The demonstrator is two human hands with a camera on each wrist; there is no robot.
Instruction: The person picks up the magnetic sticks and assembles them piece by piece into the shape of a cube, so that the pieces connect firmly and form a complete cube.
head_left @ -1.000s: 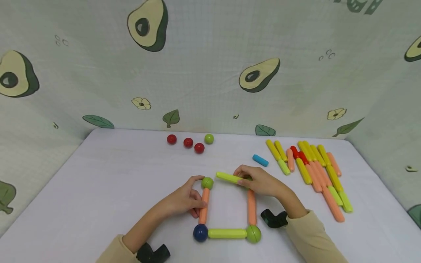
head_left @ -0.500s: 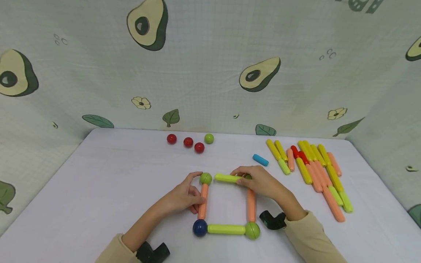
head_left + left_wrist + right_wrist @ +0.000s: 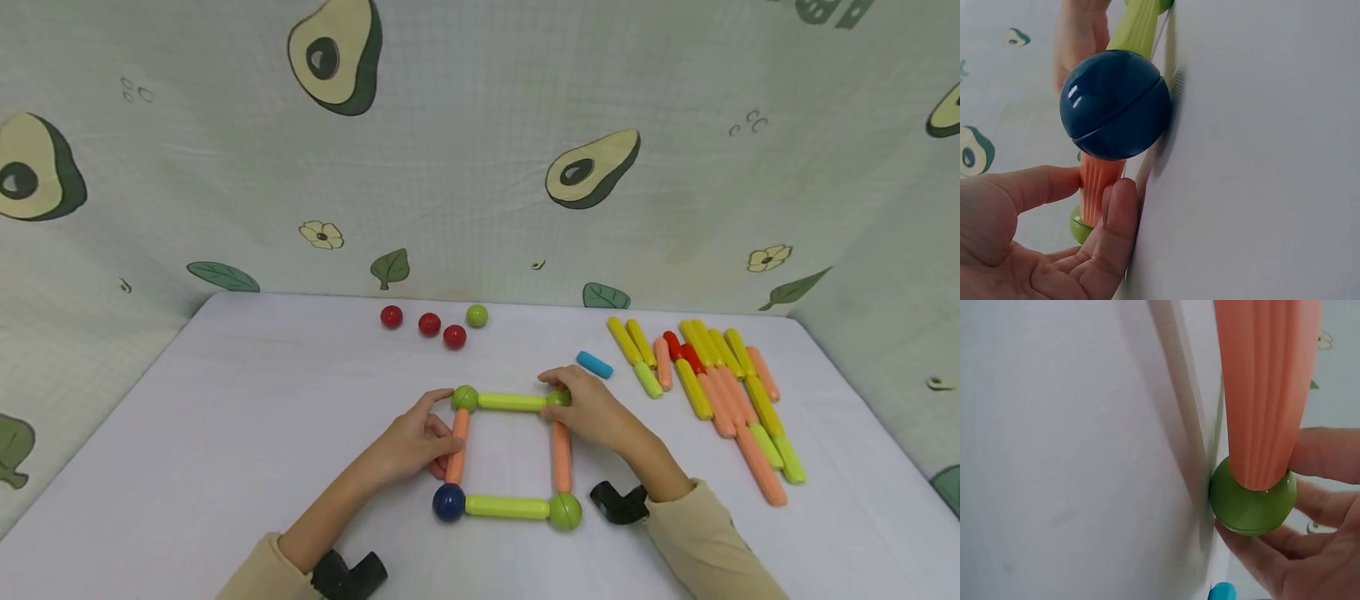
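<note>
A square of magnetic rods and balls lies on the table in the head view. Its left side is an orange rod [image 3: 1099, 187], pinched between the thumb and fingers of my left hand [image 3: 411, 442]. My left index fingertip touches the far-left green ball [image 3: 465, 398]. A blue ball [image 3: 1115, 105] forms the near-left corner. My right hand [image 3: 592, 407] holds the far-right green ball [image 3: 1252, 499], where another orange rod [image 3: 1266, 387] joins it. A light green rod [image 3: 512, 402] spans the far side, touching both far balls. The near light green rod [image 3: 507, 506] meets a green ball [image 3: 565, 511].
Three red balls [image 3: 430, 324] and a loose green ball [image 3: 477, 315] sit near the table's far edge. A short blue rod [image 3: 595, 364] lies beyond my right hand. Several yellow, orange, red and green rods [image 3: 723, 400] are grouped at the right.
The far green rod has swung level and now meets the far-left ball. My right hand has moved from that rod onto the far-right ball. The square has shifted slightly away and left.
</note>
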